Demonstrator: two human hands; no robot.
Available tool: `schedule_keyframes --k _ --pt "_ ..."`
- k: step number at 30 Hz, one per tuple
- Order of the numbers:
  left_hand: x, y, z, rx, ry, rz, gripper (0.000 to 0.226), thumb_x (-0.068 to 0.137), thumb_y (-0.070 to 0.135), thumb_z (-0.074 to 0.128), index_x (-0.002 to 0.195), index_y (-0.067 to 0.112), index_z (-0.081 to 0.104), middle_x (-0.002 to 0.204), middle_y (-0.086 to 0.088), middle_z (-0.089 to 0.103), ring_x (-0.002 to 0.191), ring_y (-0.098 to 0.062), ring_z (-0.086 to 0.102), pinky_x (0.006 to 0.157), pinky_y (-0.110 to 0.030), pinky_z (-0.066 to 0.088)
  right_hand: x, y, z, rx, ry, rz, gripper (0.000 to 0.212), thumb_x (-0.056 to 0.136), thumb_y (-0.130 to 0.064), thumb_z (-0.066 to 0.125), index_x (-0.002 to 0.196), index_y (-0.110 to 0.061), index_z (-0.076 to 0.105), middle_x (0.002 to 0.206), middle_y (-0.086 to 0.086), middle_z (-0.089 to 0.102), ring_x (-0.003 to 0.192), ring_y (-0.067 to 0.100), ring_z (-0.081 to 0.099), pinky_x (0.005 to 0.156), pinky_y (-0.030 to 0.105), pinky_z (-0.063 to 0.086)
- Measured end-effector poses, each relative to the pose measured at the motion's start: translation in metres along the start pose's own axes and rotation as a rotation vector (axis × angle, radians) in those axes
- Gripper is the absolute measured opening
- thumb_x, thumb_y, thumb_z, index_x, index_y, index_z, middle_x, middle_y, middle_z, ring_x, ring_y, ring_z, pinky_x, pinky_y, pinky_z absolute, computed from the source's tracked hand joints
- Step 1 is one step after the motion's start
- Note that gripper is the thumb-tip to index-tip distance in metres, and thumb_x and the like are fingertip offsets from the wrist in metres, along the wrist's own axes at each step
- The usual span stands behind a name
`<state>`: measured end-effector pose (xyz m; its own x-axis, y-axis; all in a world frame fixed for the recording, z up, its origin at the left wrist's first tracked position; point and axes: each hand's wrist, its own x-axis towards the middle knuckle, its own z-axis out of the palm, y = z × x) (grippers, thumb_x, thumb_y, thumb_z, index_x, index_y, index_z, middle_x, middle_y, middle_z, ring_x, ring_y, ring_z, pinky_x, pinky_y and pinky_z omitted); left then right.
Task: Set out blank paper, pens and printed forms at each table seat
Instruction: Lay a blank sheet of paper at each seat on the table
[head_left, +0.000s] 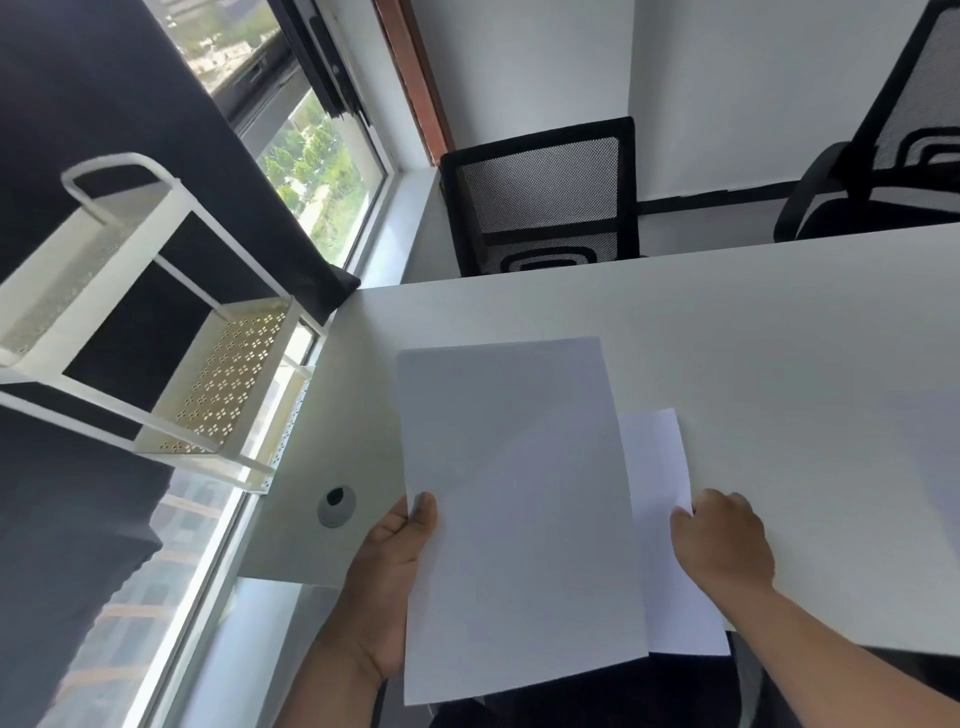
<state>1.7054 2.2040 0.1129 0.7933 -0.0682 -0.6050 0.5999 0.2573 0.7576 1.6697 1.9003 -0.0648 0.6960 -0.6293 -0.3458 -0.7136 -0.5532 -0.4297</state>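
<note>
Gripping a stack of blank paper (519, 514) along its left edge, the left hand (387, 577) is seen at the near left of the white table (779, 332), with the thumb laid on top of the uppermost sheet and the fingers hidden underneath. The stack is held raised and tilted above the near edge of the table, its lower part overhanging the edge toward the viewer. A single sheet (667, 530) is partly covered by the stack and lies to its right, flat on the table or very close to it; its near end reaches past the table edge. The right hand (722, 540) is set on the right edge of this sheet with the fingers curled down onto the paper; whether the sheet is pinched or only pressed cannot be told, since the fingertips are hidden. A round grey cable grommet (336, 505) is set into the table just left of the left hand. On the far side of the table, two black mesh office chairs are placed, one (543, 200) straight ahead and another (883, 171) at the far right. To the left, a white wire shelf rack (156, 332) with a perforated panel is seen beside the window (306, 171), through which trees are visible.
</note>
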Motion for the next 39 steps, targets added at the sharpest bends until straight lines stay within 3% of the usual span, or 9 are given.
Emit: schedule_keyframes --k 7,10,12,14,16,18,24,28,39 --pt "0.005 -0.002 0.002 0.01 -0.018 -0.022 0.032 0.106 0.027 0.059 0.128 0.012 0.076 0.125 -0.018 0.08 0.101 -0.034 0.082 0.072 -0.045 0.068 -0.007 -0.008 -0.006 0.031 0.046 0.052 0.037 0.098 -0.028 0.07 0.113 0.002 0.055 0.114 0.021 0.049 0.107 0.042 0.051 0.074 0.043 0.043" --pt "0.005 0.0 0.006 0.009 -0.036 -0.01 0.036 0.102 0.03 0.061 0.129 0.012 0.076 0.126 -0.018 0.08 0.102 -0.034 0.082 0.073 -0.044 0.069 -0.019 -0.028 -0.021 0.187 0.061 -0.078 0.042 0.099 -0.045 0.063 0.112 -0.006 0.06 0.117 0.014 0.054 0.111 0.036 0.051 0.083 0.044 0.044" --pt "0.002 0.003 0.01 0.006 -0.052 0.0 0.036 0.102 0.029 0.06 0.129 0.011 0.075 0.125 -0.018 0.08 0.101 -0.033 0.082 0.071 -0.044 0.068 -0.031 -0.049 -0.039 0.431 -0.095 -0.135 0.058 0.101 -0.064 0.048 0.097 -0.008 0.061 0.1 0.003 0.062 0.095 0.027 0.058 0.081 0.042 0.046" --pt "0.0 0.006 0.013 0.012 -0.064 0.013 0.036 0.102 0.029 0.06 0.128 0.01 0.075 0.123 -0.018 0.081 0.098 -0.032 0.083 0.07 -0.043 0.068 -0.045 -0.071 -0.064 0.761 -0.378 -0.111 0.072 0.107 -0.072 0.032 0.103 -0.011 0.07 0.095 -0.002 0.073 0.089 0.02 0.067 0.085 0.039 0.049" --pt "-0.003 0.011 0.018 0.043 -0.071 0.027 0.04 0.098 0.031 0.062 0.129 0.01 0.075 0.124 -0.018 0.081 0.1 -0.033 0.082 0.072 -0.043 0.069 -0.063 -0.086 -0.091 1.144 -0.66 -0.043 0.067 0.11 -0.068 0.027 0.127 -0.026 0.076 0.121 -0.005 0.08 0.113 0.013 0.075 0.103 0.04 0.051" --pt "-0.01 0.018 0.023 0.07 -0.085 0.042 0.043 0.097 0.034 0.064 0.132 0.011 0.074 0.127 -0.017 0.08 0.104 -0.033 0.082 0.075 -0.044 0.068 -0.079 -0.096 -0.119 1.27 -0.734 -0.059 0.056 0.112 -0.059 0.035 0.135 -0.027 0.074 0.131 0.0 0.078 0.122 0.02 0.074 0.106 0.045 0.051" --pt "-0.032 0.044 0.058 0.155 -0.154 0.149 0.042 0.102 0.034 0.06 0.135 0.011 0.074 0.125 -0.016 0.08 0.11 -0.036 0.08 0.091 -0.05 0.064 -0.098 -0.102 -0.179 1.084 -0.437 -0.236 0.019 0.102 -0.006 0.067 0.118 -0.01 0.076 0.111 0.014 0.082 0.095 0.033 0.08 0.08 0.042 0.063" --pt "-0.067 0.066 0.1 0.161 -0.261 0.222 0.035 0.108 0.03 0.055 0.131 0.013 0.075 0.123 -0.016 0.081 0.106 -0.038 0.081 0.085 -0.052 0.068 -0.119 -0.095 -0.247 1.092 -0.306 -0.303 0.017 0.102 -0.007 0.068 0.117 -0.01 0.076 0.109 0.013 0.082 0.091 0.031 0.08 0.073 0.037 0.062" --pt "-0.183 0.09 0.222 0.088 -0.587 0.318 0.043 0.092 0.029 0.06 0.127 0.008 0.075 0.12 -0.019 0.081 0.096 -0.032 0.083 0.069 -0.039 0.069 -0.199 -0.022 -0.412 1.165 0.026 -0.397 0.017 0.103 -0.009 0.069 0.118 -0.01 0.076 0.11 0.014 0.082 0.098 0.038 0.08 0.086 0.05 0.064"
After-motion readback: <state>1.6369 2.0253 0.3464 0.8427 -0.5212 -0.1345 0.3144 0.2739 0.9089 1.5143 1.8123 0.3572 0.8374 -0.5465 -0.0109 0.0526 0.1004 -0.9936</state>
